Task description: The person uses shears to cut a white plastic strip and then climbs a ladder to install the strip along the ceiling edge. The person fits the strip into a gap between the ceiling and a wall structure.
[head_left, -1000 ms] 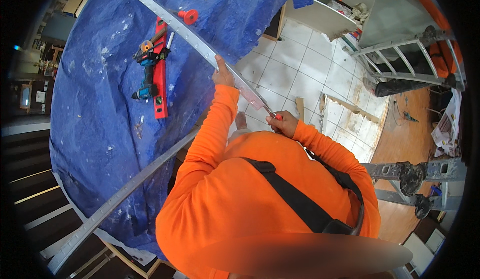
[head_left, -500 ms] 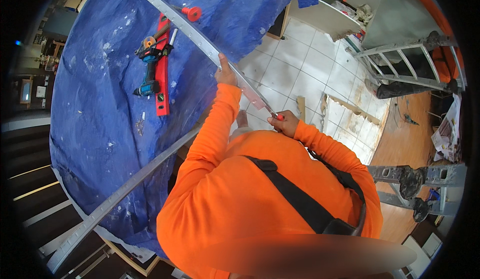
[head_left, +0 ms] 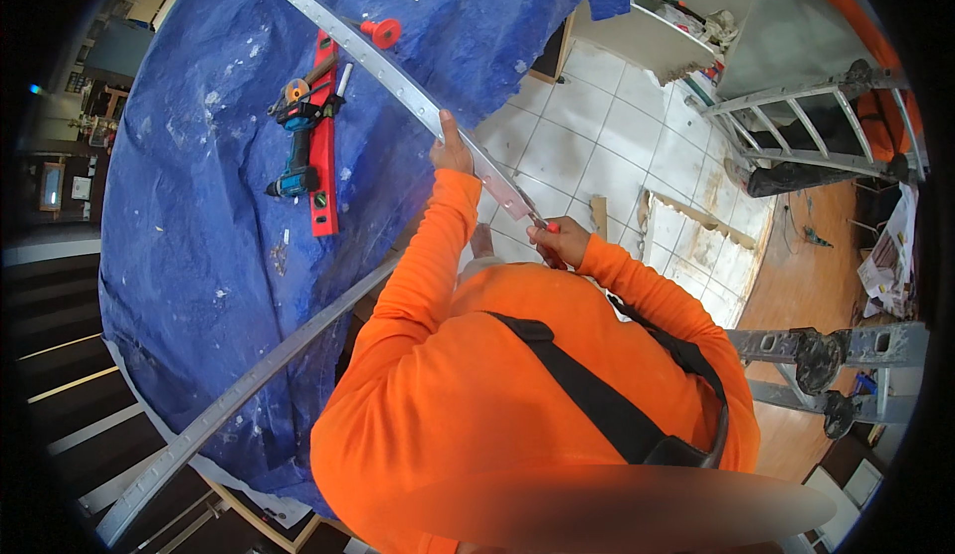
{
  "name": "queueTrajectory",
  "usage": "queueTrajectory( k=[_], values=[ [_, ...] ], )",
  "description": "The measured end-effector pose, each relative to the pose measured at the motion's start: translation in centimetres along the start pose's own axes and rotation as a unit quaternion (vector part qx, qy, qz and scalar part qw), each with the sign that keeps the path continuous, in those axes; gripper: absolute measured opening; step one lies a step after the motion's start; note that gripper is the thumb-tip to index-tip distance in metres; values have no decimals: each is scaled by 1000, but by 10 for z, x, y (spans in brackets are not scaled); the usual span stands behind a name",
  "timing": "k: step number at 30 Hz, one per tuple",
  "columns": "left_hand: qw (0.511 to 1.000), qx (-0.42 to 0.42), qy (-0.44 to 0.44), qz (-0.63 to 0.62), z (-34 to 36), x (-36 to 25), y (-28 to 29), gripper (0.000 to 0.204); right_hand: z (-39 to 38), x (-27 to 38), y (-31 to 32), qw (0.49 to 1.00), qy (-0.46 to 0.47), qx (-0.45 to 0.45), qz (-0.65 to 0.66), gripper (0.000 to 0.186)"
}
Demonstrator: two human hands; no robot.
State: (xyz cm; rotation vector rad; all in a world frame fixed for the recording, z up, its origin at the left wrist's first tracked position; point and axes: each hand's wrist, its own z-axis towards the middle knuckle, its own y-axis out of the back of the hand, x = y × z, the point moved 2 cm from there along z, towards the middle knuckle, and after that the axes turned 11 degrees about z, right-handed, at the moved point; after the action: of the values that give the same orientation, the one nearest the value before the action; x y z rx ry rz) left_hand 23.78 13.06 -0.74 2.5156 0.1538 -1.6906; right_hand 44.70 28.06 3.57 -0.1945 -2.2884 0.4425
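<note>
A long grey metal channel (head_left: 383,69) with a row of holes runs from the far left down to the middle of the view. My left hand (head_left: 453,147) is closed around it near its close end, thumb along the top. At that end, my right hand (head_left: 560,241) grips a pair of red-handled snips (head_left: 553,227), their jaws at the channel's tip. Most of the handles are hidden in my fingers. The channel passes over a blue tarp (head_left: 214,285) and ends above the tiled floor.
A red spirit level (head_left: 323,171) lies on the tarp with a blue-black cordless drill (head_left: 295,151) and a hammer beside it. Another metal channel (head_left: 249,385) crosses the lower left. Ladders (head_left: 806,126) stand on the right, near broken tile edges (head_left: 701,216).
My right hand has shifted slightly and less of the red handle shows. My left hand keeps its hold, and the channel's position is nearly the same.
</note>
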Motion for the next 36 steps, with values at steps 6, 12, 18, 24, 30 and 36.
queueTrajectory(
  k=[6, 12, 18, 24, 30, 36],
  values=[
    [1000, 10, -2, -9, -6, -5, -3, 73, -7, 5, 0, 1000, 1, -19, -5, 38],
    [998, 17, -14, -62, -2, -1, -1, 58, 7, -3, 15, 999, -25, 45, -3, 36],
    [985, 66, 24, -158, -35, -34, -19, 39, -6, -25, 54, 986, -73, 140, 57, 39],
    [991, 47, -30, -126, -32, -42, -27, 27, -11, -13, 40, 970, 77, 33, -228, 46],
    [997, -18, -54, -55, -28, -38, -36, 49, -5, -11, 28, 962, 159, -12, -221, 41],
    [998, -31, -51, -15, -34, -43, -40, 72, -7, -5, 23, 985, 117, -4, -126, 35]
  ],
)
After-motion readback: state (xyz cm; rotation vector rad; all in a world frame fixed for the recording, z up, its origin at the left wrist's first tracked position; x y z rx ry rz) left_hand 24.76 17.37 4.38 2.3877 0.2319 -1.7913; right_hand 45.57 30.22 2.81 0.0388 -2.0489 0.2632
